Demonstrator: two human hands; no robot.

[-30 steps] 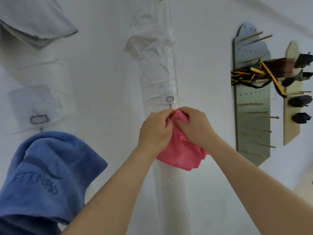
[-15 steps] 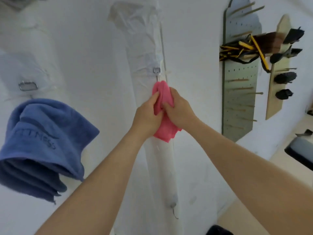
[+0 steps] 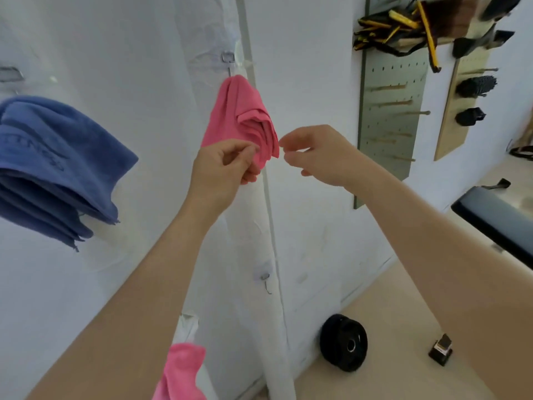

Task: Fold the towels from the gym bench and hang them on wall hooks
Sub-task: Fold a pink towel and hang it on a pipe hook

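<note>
Released from the cloth it gripped half a second ago, the right hand (image 3: 317, 154) hovers just beside it, fingers loosely curled on nothing. Only the left hand (image 3: 222, 166) pinches the lower folds. With its top caught just under a metal clip (image 3: 227, 57) on the wall, the pink towel (image 3: 239, 116) hangs by itself, so this one looks hung. On the blue towel (image 3: 57, 157) to the left, dark lettering is too skewed to read

White wall (image 3: 144, 39), grey pegboard (image 3: 389, 116), pale wooden floor (image 3: 389, 327).
</note>
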